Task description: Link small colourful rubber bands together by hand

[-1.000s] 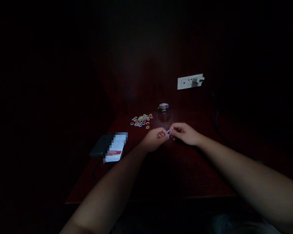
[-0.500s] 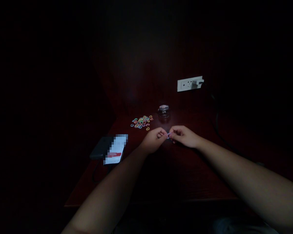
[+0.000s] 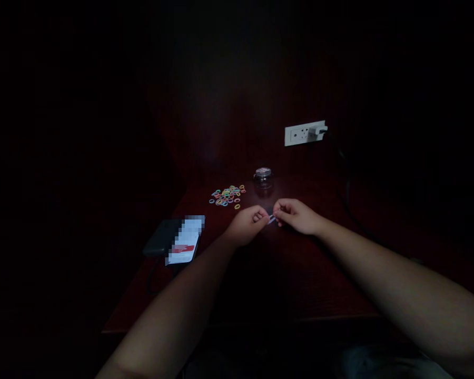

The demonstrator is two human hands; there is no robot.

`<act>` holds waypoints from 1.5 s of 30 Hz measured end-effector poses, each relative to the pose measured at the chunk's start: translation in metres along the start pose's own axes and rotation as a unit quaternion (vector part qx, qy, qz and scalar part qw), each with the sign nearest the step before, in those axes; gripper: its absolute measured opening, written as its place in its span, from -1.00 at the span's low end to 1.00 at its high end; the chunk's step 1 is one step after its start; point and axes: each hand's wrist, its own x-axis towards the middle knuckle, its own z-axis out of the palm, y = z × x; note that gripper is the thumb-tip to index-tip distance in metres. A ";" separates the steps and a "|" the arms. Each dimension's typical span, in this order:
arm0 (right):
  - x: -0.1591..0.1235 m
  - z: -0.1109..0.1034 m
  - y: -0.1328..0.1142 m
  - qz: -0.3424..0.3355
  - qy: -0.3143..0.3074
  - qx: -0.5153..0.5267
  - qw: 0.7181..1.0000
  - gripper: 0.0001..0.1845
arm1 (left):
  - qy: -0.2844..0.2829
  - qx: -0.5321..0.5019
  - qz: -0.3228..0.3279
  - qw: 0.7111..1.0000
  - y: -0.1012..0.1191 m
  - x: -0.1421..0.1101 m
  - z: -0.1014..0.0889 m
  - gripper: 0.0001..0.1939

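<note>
the hands (image 3: 272, 217) stretch a pale purple band (image 3: 272, 218).

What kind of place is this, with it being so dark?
Probably a dim room with a desk: there's a dark reddish wooden tabletop, a white rectangular wall socket and a flat phone with a lit screen.

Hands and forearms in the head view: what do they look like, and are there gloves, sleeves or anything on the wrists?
The left hand and right hand are ungloved. The left forearm and right forearm show no sleeve, and no watch, band or cable shows at either wrist. It is too dark to rule out rings or small markings.
</note>
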 end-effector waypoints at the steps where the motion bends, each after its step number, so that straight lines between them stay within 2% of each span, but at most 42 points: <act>1: 0.000 0.000 0.000 0.003 -0.001 0.004 1.000 -0.81 | 0.002 -0.001 -0.001 1.000 0.000 0.000 0.000 -0.81; 9: -0.002 0.001 -0.005 0.000 -0.007 0.026 1.000 -0.76 | 0.020 -0.001 -0.007 1.000 -0.002 0.000 0.000 -0.80; 16: -0.003 0.003 -0.008 -0.003 -0.001 -0.006 1.000 -0.80 | 0.006 -0.014 -0.001 1.000 -0.003 0.001 0.002 -0.79; 23: -0.003 0.002 -0.009 -0.006 0.007 0.008 1.000 -0.82 | -0.020 -0.024 -0.005 0.999 -0.002 0.000 0.003 -0.81; 33: -0.003 0.004 -0.007 -0.016 -0.025 0.006 1.000 -0.82 | -0.021 -0.018 -0.015 0.999 -0.001 0.000 0.002 -0.85; 40: -0.002 0.001 -0.008 -0.010 0.018 0.030 0.999 -0.82 | -0.034 -0.025 -0.031 0.999 0.004 -0.001 0.001 -0.94; 45: -0.002 0.001 -0.009 -0.011 0.037 0.047 0.998 -0.85 | -0.034 -0.032 -0.017 0.999 0.005 -0.001 0.000 -0.95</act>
